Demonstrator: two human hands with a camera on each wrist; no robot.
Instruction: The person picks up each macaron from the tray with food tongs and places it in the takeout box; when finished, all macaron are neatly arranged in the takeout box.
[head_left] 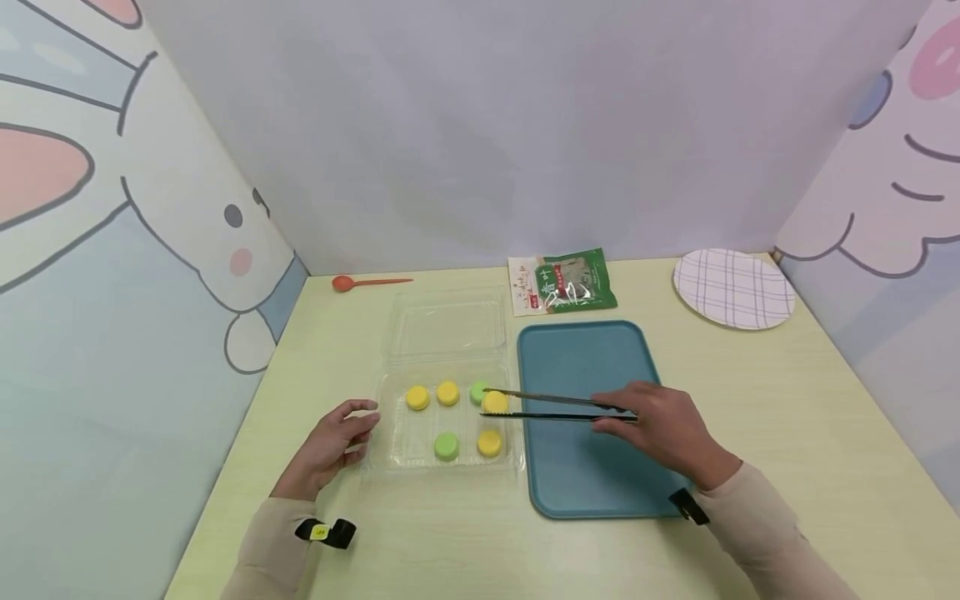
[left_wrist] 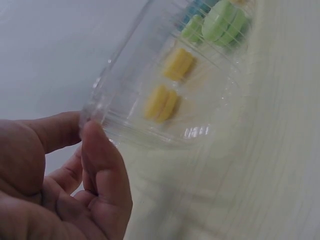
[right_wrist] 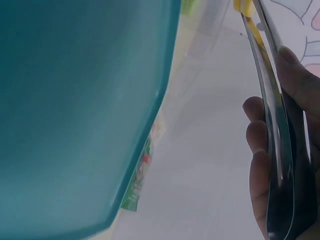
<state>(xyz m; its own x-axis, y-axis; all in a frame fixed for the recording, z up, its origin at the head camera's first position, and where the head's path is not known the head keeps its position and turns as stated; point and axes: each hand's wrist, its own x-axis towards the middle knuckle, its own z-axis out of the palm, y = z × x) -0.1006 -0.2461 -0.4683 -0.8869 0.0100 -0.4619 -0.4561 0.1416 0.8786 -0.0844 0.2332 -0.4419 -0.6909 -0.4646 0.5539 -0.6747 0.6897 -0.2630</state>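
Note:
A clear plastic box (head_left: 416, 427) lies with its lid (head_left: 448, 325) folded back. Inside sit yellow macarons (head_left: 417, 397) and green macarons (head_left: 446, 446), spaced apart. My left hand (head_left: 341, 440) is at the box's left side, and in the left wrist view its thumb and finger pinch the rim. My right hand (head_left: 660, 425), above the tray, grips metal tongs (right_wrist: 280, 150) that reach left over the box. Between the tong tips is a yellow macaron (head_left: 495, 403), close to a green one; whether it is off the box floor I cannot tell.
Right of the box lies a blue tray (head_left: 585, 358), its left edge close to the box. Along the back are a red spoon (head_left: 343, 283), a green and white packet (head_left: 562, 282) and a checked plate (head_left: 733, 288). Walls border the table at the back and sides.

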